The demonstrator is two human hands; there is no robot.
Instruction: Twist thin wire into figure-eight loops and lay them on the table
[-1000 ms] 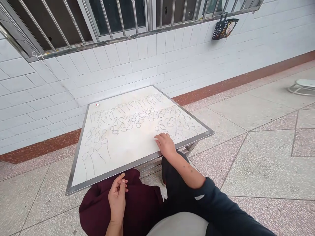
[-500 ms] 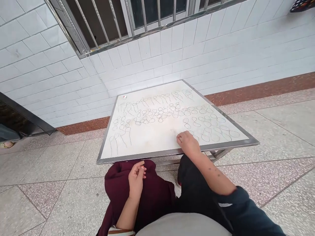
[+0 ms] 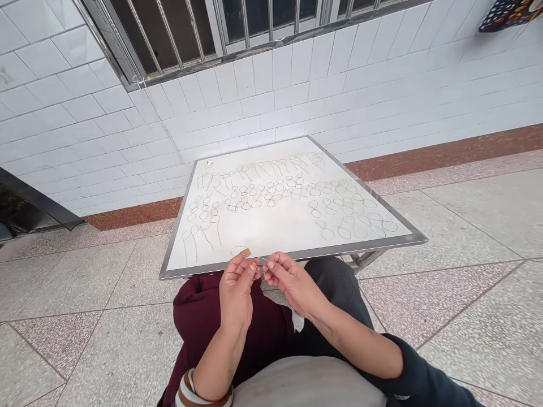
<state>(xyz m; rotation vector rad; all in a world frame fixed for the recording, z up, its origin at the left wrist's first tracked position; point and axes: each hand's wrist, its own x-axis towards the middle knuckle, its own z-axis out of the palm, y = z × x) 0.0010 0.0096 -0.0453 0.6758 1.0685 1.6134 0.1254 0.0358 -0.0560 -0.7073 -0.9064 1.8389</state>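
Note:
Close together at the table's near edge, both my hands are pinched around a thin wire (image 3: 263,260). One loop of it shows past the fingers of my left hand (image 3: 238,288); the rest is hidden by fingers. A tan wrap, perhaps tape, covers one fingertip of that hand. My right hand (image 3: 292,282) grips the wire from the other side, its fingertips nearly touching the left ones. Beyond them, rows of thin wire loops (image 3: 326,233) lie on the white tabletop (image 3: 254,229), several shaped like figure eights. Others, at the left, are single loops with long tails (image 3: 185,249).
A grey metal frame (image 3: 292,257) edges the table. A small white and red object (image 3: 209,164) lies at its far left corner. Behind stands a white tiled wall (image 3: 263,121) with a barred window (image 3: 186,28). Maroon cloth (image 3: 199,316) covers my left leg.
My right hand has left the tabletop and come left and down to meet my left hand. My left hand has risen slightly. A wire is now held between them.

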